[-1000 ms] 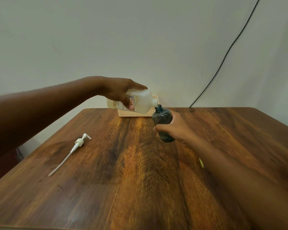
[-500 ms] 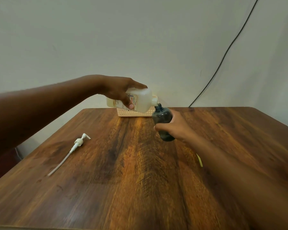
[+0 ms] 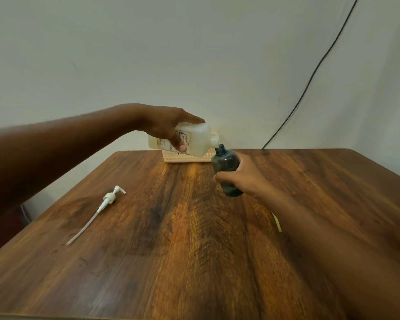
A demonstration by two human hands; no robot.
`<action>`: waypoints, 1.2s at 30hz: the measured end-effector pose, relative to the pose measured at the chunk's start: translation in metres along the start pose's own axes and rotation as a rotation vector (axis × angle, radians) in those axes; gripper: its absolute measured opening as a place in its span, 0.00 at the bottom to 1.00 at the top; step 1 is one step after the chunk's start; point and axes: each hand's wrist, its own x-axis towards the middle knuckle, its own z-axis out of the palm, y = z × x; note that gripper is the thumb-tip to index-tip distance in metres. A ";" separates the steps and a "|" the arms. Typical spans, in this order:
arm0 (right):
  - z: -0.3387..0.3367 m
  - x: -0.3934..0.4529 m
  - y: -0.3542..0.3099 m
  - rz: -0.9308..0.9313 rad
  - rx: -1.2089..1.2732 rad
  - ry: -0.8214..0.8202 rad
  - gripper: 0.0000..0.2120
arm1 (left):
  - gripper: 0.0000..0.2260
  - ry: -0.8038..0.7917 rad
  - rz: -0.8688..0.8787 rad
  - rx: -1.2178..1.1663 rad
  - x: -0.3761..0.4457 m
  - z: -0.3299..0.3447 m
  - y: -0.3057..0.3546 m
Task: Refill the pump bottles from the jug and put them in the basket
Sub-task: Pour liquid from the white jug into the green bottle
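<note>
My left hand [image 3: 169,127] grips a white jug [image 3: 200,140] with a printed label, tipped on its side with the spout pointing right and down. The spout sits right at the open neck of a dark grey bottle [image 3: 225,168]. That bottle is tilted left and lifted off the table, held around its lower part by my right hand [image 3: 245,179]. Behind the jug a cream perforated basket [image 3: 185,158] stands at the table's far edge, mostly hidden. A white pump head [image 3: 110,198] with its long tube lies on the table at the left.
The wooden table [image 3: 194,250] fills the lower view, its far edge against a pale wall. A black cable [image 3: 310,77] runs down the wall at the right. A small yellow strip [image 3: 278,224] lies on the table beside my right forearm.
The jug and bottle have stayed together at the neck, with only a slight shift of both hands. The pump head has not moved.
</note>
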 end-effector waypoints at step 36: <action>0.002 0.003 -0.004 -0.013 0.013 -0.014 0.20 | 0.38 -0.014 0.009 0.049 0.005 -0.010 -0.007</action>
